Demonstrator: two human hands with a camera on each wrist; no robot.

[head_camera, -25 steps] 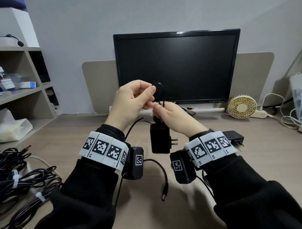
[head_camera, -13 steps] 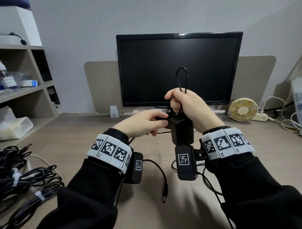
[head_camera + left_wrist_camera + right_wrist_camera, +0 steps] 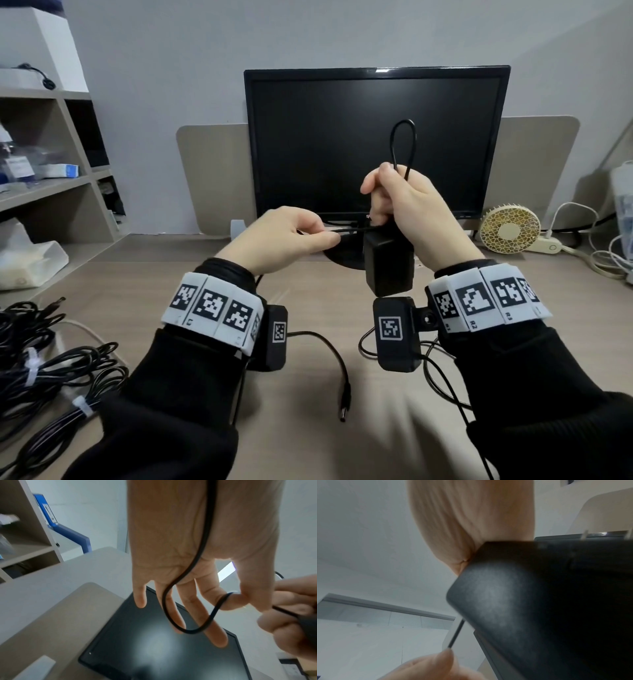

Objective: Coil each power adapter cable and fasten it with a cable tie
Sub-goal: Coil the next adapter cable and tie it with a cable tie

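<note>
My right hand point(image 3: 383, 202) grips the top of a black power adapter point(image 3: 388, 267) in the air in front of the monitor. A narrow loop of its cable point(image 3: 404, 147) stands up out of that fist. To the left, my left hand point(image 3: 329, 238) pinches the cable point(image 3: 221, 601) between thumb and forefinger, and a short stretch runs taut to the adapter. The slack crosses the left palm and hangs down to the desk, ending in the barrel plug point(image 3: 344, 411). In the right wrist view the adapter point(image 3: 539, 601) fills most of the frame.
Several coiled black cables point(image 3: 51, 370) with white ties point(image 3: 80, 406) lie at the desk's left edge. A dark monitor point(image 3: 376, 144) stands behind the hands. A small fan point(image 3: 510, 229) and white cords sit at the right, shelves point(image 3: 51, 185) at the left.
A second ago both hands pinched a small loop above the hanging adapter. Now the right hand grips adapter and a taller loop, and the left hand has dropped to pinch the cable beside it.
</note>
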